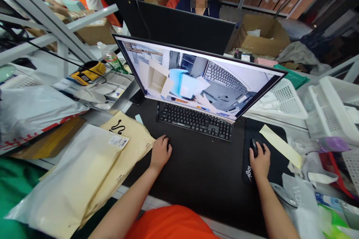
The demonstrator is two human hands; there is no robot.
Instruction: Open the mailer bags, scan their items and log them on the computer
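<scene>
My right hand (260, 160) rests over a black computer mouse (254, 147), its fingers curved round it on a black mouse pad (246, 134). On the dark desk mat (196, 168) lies my left hand (160, 152), its fingers curled in; whether something small and dark is under them I cannot make out. Just left of that hand is a cream mailer bag (140, 134), partly covered by a whitish plastic bag (81, 157) with a label. Ahead, a black keyboard (193, 119) sits below a lit monitor (196, 78) showing a camera picture of a box and keyboard.
A yellow strip of paper (280, 145) crosses the mouse pad. White baskets (331, 104) and plastic wrappers crowd the right side. At left are a yellow-black device (88, 73), a green-labelled bottle (113, 58) and a grey parcel bag (36, 108). A person (182, 3) sits behind the monitors.
</scene>
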